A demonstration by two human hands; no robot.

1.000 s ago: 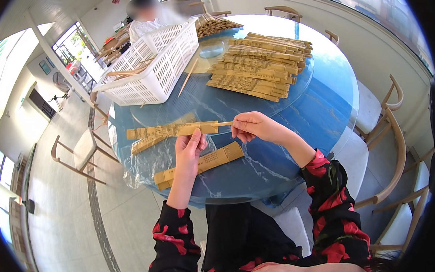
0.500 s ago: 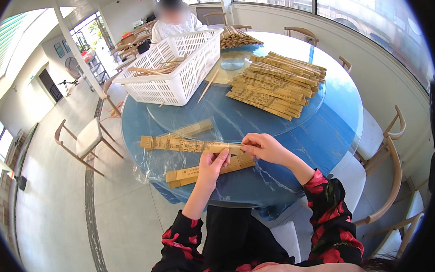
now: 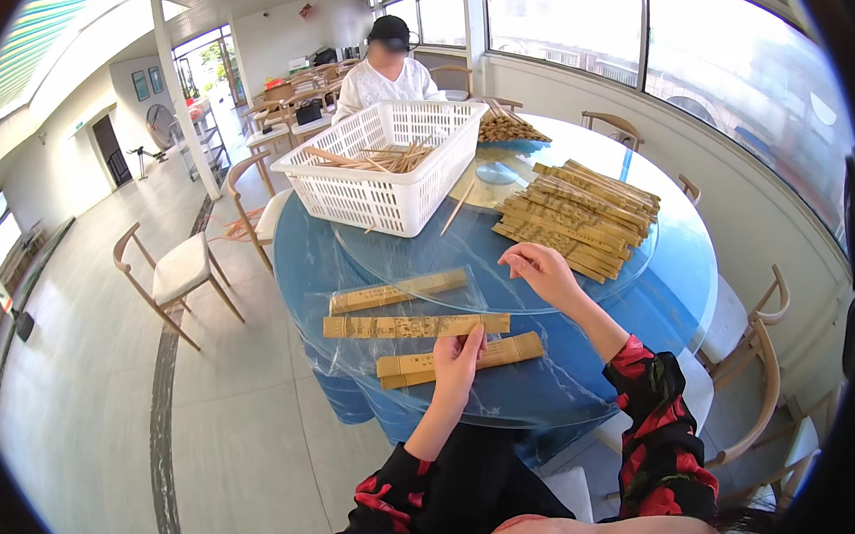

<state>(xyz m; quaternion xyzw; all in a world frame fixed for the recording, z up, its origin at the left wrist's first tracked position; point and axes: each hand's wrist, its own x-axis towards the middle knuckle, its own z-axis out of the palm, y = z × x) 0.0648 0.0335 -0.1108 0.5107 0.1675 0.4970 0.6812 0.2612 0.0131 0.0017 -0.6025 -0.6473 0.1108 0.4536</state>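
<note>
My left hand (image 3: pixel 460 361) pinches the right end of a long, flat, kraft-brown paper chopstick sleeve (image 3: pixel 402 326) with dark print. Whether a stick lies inside it is hidden. Higher and to the right, my right hand (image 3: pixel 542 272) hovers over the glass with fingers loosely bent and nothing visible between them. Behind the held sleeve, another brown sleeve (image 3: pixel 404 289) rests on clear plastic film (image 3: pixel 352 316). Nearer me, a few more sleeves (image 3: pixel 516 350) overlap beneath my left hand. A large fanned pile of printed sleeves (image 3: pixel 581 220) is beyond my right hand.
A white slatted plastic basket (image 3: pixel 370 200) holds thin wooden sticks (image 3: pixel 396 158); one loose stick (image 3: pixel 457 206) lies beside it. More sticks (image 3: pixel 509 128) are bundled behind. The round glass-topped table has a blue cloth (image 3: pixel 679 291). Across it sits a person (image 3: pixel 387 83). Chairs (image 3: pixel 178 272) stand around.
My right hand has come off the sleeve's right end and moved up and right. My left hand keeps hold of the sleeve, now more level. The view has shifted.
</note>
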